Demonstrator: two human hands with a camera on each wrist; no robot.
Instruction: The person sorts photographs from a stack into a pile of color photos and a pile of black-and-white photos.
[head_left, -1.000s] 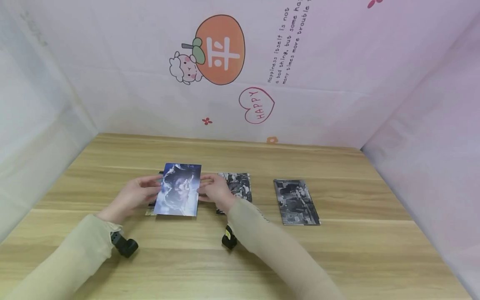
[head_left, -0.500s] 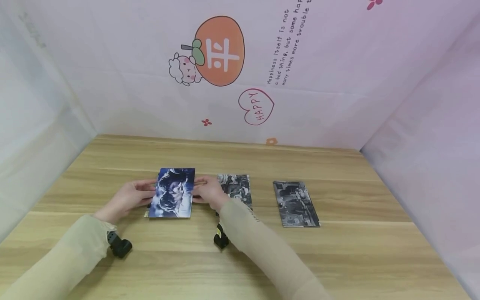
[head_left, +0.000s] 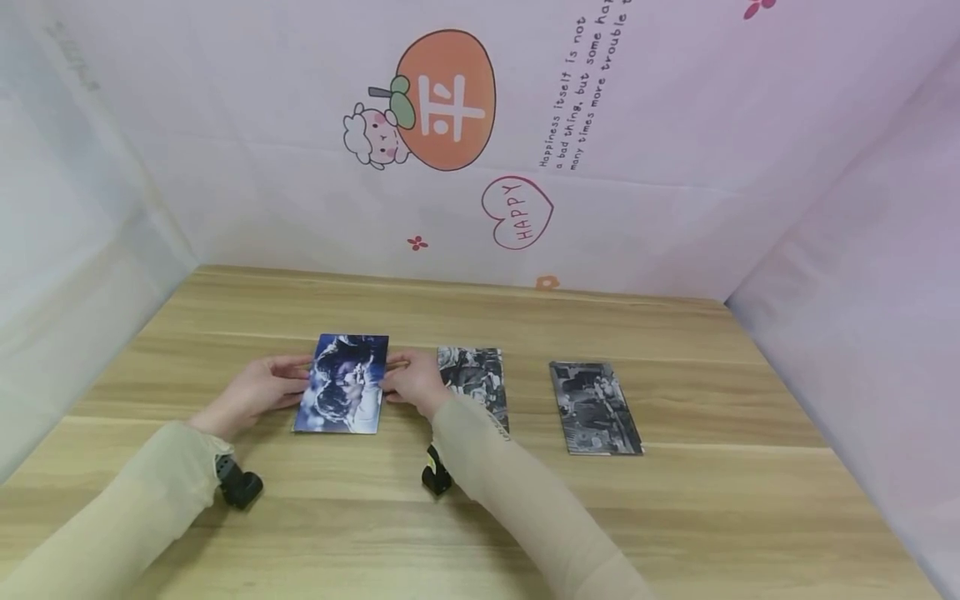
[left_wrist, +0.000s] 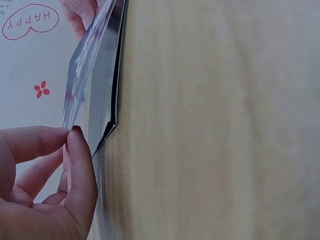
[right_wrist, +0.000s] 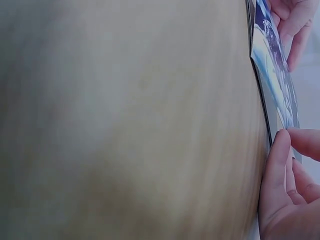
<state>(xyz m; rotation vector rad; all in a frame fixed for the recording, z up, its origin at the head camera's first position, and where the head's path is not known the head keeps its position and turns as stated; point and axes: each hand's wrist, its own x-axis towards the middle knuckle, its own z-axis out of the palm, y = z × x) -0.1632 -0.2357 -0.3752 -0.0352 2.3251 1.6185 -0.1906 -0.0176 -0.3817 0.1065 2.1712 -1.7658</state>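
Note:
A glossy blue photo card (head_left: 343, 385) is held by its two side edges, between both hands, on the left part of the table. My left hand (head_left: 258, 387) pinches its left edge between thumb and fingertip. At the opposite edge, my right hand (head_left: 417, 382) pinches it the same way. Under the card lies a thin, dark-edged flat pile (left_wrist: 106, 97), seen in the left wrist view; a narrow gap shows between them. From the head view the card hides this pile.
Just right of my right hand lies a black-and-white picture card (head_left: 474, 379), partly covered by the hand and sleeve. Farther right is another dark picture card (head_left: 597, 408), which looks like a small stack. A printed cloth wall (head_left: 637, 225) rises behind the wooden table (head_left: 480, 533).
Both hands have moved a little left with the photo card, and its glare has gone. The pile edges that showed beside it are now covered in the head view.

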